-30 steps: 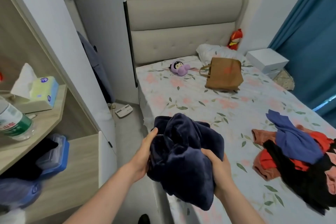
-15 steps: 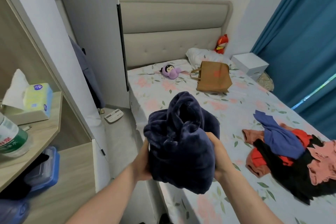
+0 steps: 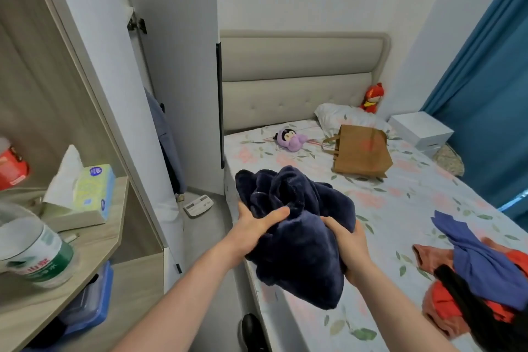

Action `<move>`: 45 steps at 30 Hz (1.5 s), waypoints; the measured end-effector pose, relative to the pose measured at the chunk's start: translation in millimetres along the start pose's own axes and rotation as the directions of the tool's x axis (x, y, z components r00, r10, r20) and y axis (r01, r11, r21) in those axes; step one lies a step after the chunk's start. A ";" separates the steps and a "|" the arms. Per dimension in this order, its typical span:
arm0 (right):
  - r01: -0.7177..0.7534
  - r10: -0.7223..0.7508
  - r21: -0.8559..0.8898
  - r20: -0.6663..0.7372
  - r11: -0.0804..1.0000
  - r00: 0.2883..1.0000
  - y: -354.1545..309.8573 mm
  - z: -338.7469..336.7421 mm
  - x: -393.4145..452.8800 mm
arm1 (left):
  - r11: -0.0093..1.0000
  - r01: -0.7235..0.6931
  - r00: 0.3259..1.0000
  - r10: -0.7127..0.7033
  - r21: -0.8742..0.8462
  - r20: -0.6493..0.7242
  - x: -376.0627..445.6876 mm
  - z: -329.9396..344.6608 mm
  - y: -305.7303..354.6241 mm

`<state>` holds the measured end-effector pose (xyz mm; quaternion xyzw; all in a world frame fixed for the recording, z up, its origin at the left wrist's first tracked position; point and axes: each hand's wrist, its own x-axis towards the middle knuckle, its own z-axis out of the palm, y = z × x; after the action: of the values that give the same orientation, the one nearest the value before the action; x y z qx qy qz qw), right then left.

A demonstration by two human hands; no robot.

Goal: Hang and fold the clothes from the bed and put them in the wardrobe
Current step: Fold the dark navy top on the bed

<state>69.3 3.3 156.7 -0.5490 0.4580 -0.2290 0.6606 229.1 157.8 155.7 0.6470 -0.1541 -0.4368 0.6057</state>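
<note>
Navy plush garment (image 3: 297, 226) bunched between both hands — left hand (image 3: 257, 230) gripping its near side, right hand (image 3: 350, 246) apparently clutching underneath. Beyond the right hand, a clothes pile (image 3: 480, 271) lies on the bed (image 3: 400, 208).

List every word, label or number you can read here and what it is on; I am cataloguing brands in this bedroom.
Nothing reads cleanly.
Water bottle: green label with white characters, blurred, unreadable.
Tissue box: round blue logo, text too small.
Red container: print blurred.
Brown paper bag: faint reddish mark, illegible.
White device on the floor: display markings too small.
</note>
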 end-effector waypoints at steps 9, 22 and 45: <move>-0.003 0.003 0.000 0.209 1.000 0.978 -39.2 65.0 85.0 | 0.999 0.025 0.991 -0.022 0.024 -0.130 72.1 -38.5 48.6; 0.131 -0.143 0.059 0.501 0.990 0.854 -176.6 176.6 225.8 | 0.993 -0.112 0.942 0.114 0.022 -0.317 189.2 -117.1 182.8; 0.309 -0.321 0.132 0.628 0.942 0.709 -397.9 466.6 361.3 | 0.821 -0.552 0.638 0.304 -0.145 -0.708 327.5 -304.6 409.6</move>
<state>720.5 -163.5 390.4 -0.6579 0.1027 -0.1409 0.7326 780.1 27.3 372.7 0.5831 -0.0029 -0.0420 0.8113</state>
